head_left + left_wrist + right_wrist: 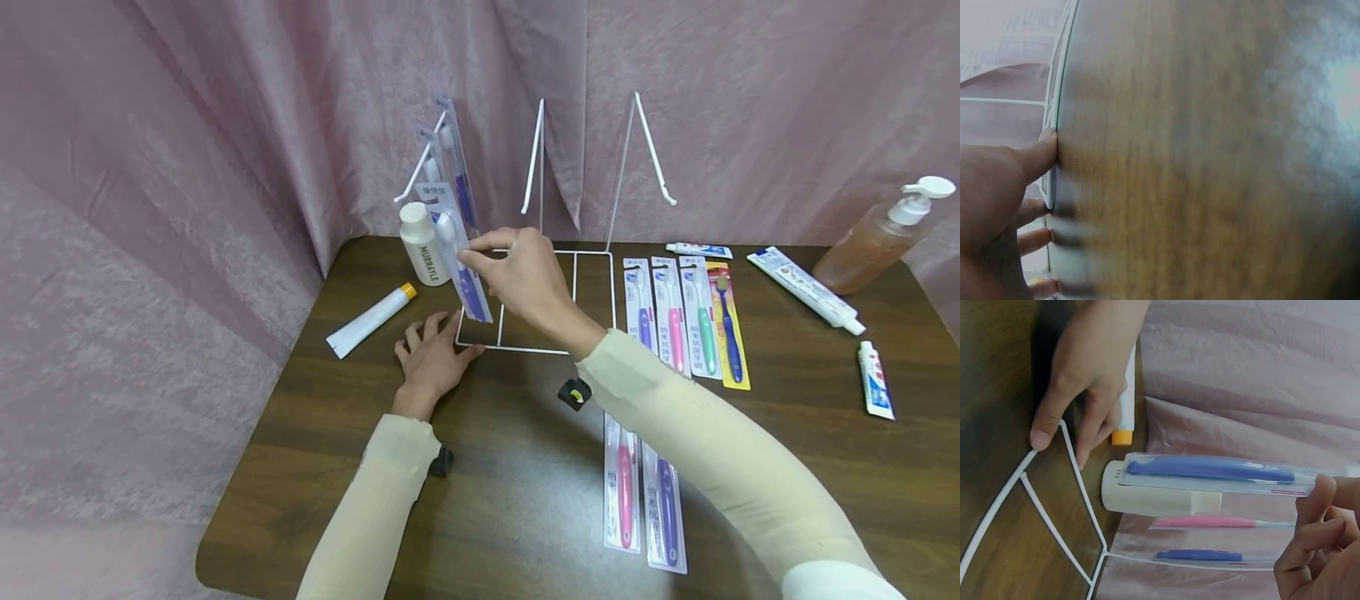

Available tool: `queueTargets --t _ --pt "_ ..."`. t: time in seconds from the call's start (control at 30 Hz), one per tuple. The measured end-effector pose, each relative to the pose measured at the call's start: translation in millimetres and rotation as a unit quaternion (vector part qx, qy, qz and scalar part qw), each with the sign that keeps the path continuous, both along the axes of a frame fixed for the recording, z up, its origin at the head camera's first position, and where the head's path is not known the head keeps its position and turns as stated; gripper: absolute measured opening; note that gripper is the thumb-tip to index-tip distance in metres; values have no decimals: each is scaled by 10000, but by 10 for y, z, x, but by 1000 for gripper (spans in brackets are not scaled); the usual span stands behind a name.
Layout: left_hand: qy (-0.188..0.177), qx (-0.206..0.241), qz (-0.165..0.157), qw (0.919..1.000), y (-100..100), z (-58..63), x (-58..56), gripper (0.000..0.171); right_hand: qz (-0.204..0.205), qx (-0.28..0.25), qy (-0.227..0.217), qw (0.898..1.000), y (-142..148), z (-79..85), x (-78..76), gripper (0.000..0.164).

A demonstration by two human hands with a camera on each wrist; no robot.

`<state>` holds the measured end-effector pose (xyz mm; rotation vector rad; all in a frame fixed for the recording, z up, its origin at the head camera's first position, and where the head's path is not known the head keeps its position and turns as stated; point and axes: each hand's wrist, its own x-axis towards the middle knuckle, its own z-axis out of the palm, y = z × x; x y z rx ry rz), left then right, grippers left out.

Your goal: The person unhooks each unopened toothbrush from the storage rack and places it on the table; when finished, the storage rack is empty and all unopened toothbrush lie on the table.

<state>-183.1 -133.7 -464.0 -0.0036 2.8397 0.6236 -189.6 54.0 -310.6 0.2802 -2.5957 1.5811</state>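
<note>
My right hand [531,275] pinches a packaged purple toothbrush [471,290] by the pack's edge, with thumb and fingertips. The pack hangs upright at the left hook [409,187] of a white wire rack [517,349]. Behind it on that hook are more packs; the right wrist view shows a pink toothbrush [1207,522] and a blue-purple toothbrush [1200,555] there. My left hand [429,360] rests on the table with fingers spread at the rack's front left corner. In the left wrist view its thumb [1041,153] touches the wire.
A white bottle [424,250] and a yellow-capped tube [371,321] stand and lie at left. The middle hook [533,158] and right hook [654,150] hold nothing. Several packaged toothbrushes [705,325], toothpaste tubes [806,287] and a pump bottle [862,250] are at right.
</note>
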Motion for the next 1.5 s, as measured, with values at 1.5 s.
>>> queueTargets --t 1.5 --pt "34 16 -113 9999 -17 -13 -19 84 -583 995 -2887 9505 2535 -749 1578 44"
